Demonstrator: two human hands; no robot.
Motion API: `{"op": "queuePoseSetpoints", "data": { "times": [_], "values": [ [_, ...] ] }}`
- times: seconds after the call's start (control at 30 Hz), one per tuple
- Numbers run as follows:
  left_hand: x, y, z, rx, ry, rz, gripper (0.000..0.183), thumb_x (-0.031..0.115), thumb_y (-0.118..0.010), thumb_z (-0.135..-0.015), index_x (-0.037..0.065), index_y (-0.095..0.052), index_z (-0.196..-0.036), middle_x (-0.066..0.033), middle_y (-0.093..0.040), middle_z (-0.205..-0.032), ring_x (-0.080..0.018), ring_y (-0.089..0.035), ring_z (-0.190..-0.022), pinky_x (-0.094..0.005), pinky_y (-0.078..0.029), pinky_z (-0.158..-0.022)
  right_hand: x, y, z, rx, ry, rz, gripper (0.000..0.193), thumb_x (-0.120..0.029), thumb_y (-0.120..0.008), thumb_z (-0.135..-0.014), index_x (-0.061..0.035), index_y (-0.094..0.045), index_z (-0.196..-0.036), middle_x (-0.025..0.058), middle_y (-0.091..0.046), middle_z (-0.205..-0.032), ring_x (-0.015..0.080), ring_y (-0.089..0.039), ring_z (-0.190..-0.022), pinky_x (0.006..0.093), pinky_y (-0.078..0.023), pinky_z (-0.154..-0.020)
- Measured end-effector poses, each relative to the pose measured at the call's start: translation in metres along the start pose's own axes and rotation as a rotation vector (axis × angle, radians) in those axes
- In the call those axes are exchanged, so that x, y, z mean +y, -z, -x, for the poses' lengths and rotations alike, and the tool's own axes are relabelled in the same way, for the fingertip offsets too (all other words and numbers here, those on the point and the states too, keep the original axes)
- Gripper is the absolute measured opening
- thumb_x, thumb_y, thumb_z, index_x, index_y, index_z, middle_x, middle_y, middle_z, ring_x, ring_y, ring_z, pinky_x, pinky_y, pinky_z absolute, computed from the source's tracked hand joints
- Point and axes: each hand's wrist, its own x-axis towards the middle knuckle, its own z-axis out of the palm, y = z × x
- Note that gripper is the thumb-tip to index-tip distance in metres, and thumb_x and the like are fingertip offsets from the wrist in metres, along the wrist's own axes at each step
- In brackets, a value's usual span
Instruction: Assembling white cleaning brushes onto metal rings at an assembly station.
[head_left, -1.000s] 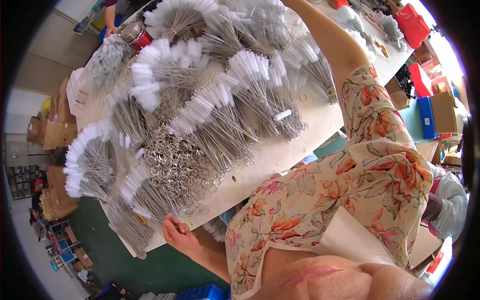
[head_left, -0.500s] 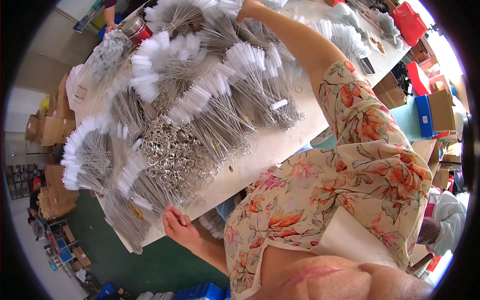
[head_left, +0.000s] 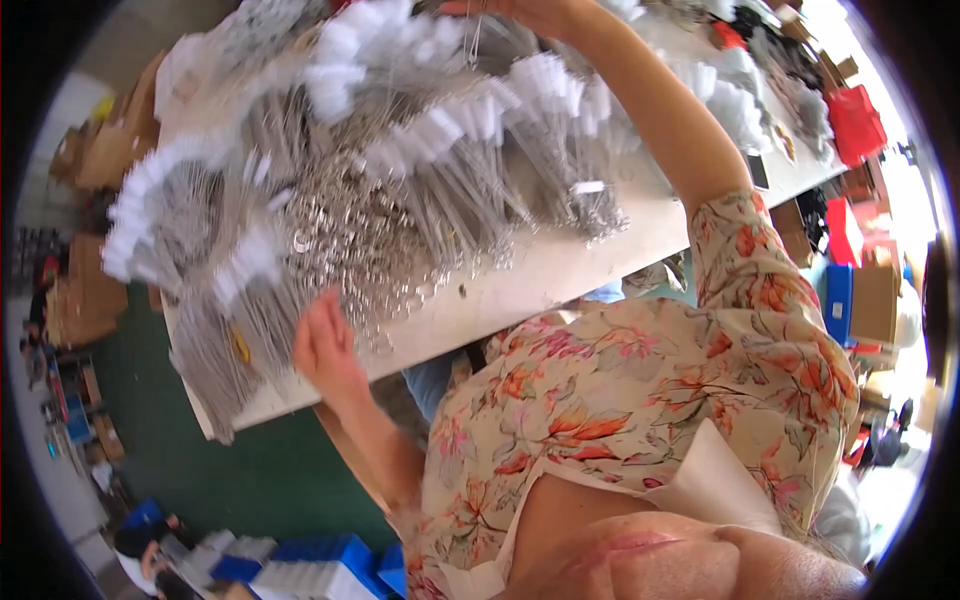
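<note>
At the table's near edge, beside a heap of shiny metal rings (head_left: pixel 345 235), is my left hand (head_left: pixel 328 345). Its fingers are curled together and blurred; what they hold, if anything, does not show. My right hand (head_left: pixel 535 12) reaches over the far piles at the top rim, partly cut off. From its closed fingers hangs a thin metal wire piece (head_left: pixel 474 42). Bundles of small brushes with white bristles (head_left: pixel 470 125) and long wire stems (head_left: pixel 450 205) surround the rings. More brushes (head_left: pixel 150 205) fan out at the left.
The pale table (head_left: pixel 530 270) runs diagonally. A yellow-handled tool (head_left: pixel 240 345) lies on wire stems at the left. On the right are a red bag (head_left: pixel 857 125) and a blue bin (head_left: pixel 838 305). Cardboard boxes (head_left: pixel 115 135) stand beyond the left side. Blue crates (head_left: pixel 325 555) sit below.
The view has shifted, so the table sits higher and farther left. My left hand has risen toward the rings. A wire piece now shows hanging from my right hand.
</note>
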Motion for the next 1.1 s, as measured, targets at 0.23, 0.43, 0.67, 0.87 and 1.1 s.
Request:
{"op": "queuePoseSetpoints", "data": {
  "times": [0.23,0.43,0.67,0.87,1.1],
  "values": [
    [0.01,-0.103,-0.046,-0.284,-0.314,-0.18,0.017,0.009,-0.054,-0.09,-0.001,-0.058,-0.103,-0.0005,-0.053,-0.066,-0.0061,-0.05,-0.052,-0.0208,-0.042,-0.046,0.076,-0.146,0.085,-0.083,-0.342,0.142,0.026,-0.027,-0.047,-0.095,-0.0054,-0.054,-0.106,0.0053,-0.058,-0.106,0.0148,-0.053,-0.103,0.0296,-0.047,-0.081],
    [-0.011,-0.08,-0.036,-0.253,-0.648,-0.205,0.007,0.001,-0.052,-0.089,-0.003,-0.048,-0.094,-0.0106,-0.052,-0.093,-0.0161,-0.062,-0.066,-0.0261,-0.053,-0.061,0.09,-0.143,0.128,-0.025,0.032,0.33,0.027,-0.029,-0.055,-0.09,-0.0049,-0.062,-0.1,0.0079,-0.06,-0.094,0.0158,-0.055,-0.094,0.028,-0.046,-0.08],
    [-0.049,-0.079,0.003,-0.139,-1.029,-0.339,0.018,-0.004,-0.067,-0.075,-0.003,-0.06,-0.091,-0.0141,-0.05,-0.104,-0.0227,-0.061,-0.088,-0.0289,-0.052,-0.075,0.124,-0.145,0.158,0.158,-0.405,-0.236,0.03,-0.03,-0.049,-0.093,-0.0045,-0.064,-0.098,0.0055,-0.064,-0.089,0.0139,-0.059,-0.084,0.0295,-0.048,-0.083],
    [-0.027,-0.036,0.001,-0.229,-1.124,-0.726,0.055,0.01,-0.073,-0.072,0.002,-0.051,-0.121,-0.0155,-0.044,-0.122,-0.0283,-0.052,-0.101,-0.0352,-0.046,-0.082,0.093,-0.124,0.157,-0.09,-0.461,-0.058,0.021,-0.022,-0.052,-0.093,-0.0027,-0.061,-0.093,-0.0017,-0.059,-0.072,0.008,-0.048,-0.056,0.0226,-0.046,-0.056],
    [-0.019,-0.053,0.027,-0.775,-0.042,0.19,0.074,0.026,-0.078,-0.069,0.005,-0.038,-0.127,-0.0142,-0.044,-0.124,-0.0226,-0.052,-0.103,-0.0338,-0.043,-0.085,0.095,-0.146,0.188,-0.487,-0.191,0.648,0.013,-0.012,-0.059,-0.084,-0.0007,-0.062,-0.089,0.0075,-0.061,-0.07,0.0184,-0.058,-0.064,0.0309,-0.047,-0.06]
  ]
}}
